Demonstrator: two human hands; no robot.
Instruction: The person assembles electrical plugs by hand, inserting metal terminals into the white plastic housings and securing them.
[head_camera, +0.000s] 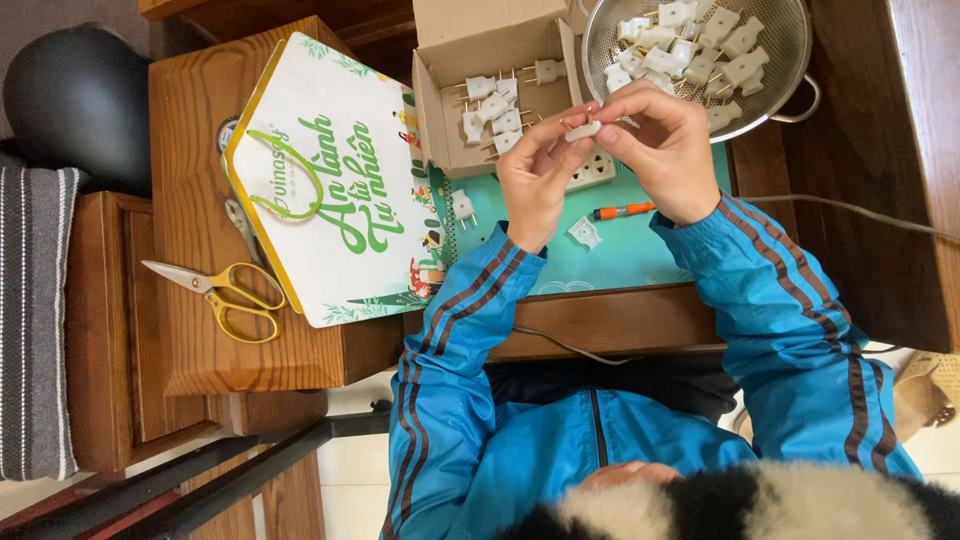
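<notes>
Both hands meet above the teal mat (600, 262) on the wooden surface (600, 322), pinching 1 small white plastic plug piece with brass prongs (583, 127) between them. Left hand (535, 175) fingertips clamped on its left end, right hand (665, 150) fingertips clamped on its right end. Open brown cardboard box (490, 45) just beyond the left hand, holding several white plugs with prongs. Round metal mesh colander (790, 40) beyond the right hand, full of white plugs. White socket strip (592, 172) under the hands. Orange-handled screwdriver (622, 211) near the right wrist. Loose white plug half (585, 233) on the mat. White house-shaped paper package with green lettering and yellow edge (330, 180) lies flat to the left; yellow-handled scissors (222, 290) beside it.
</notes>
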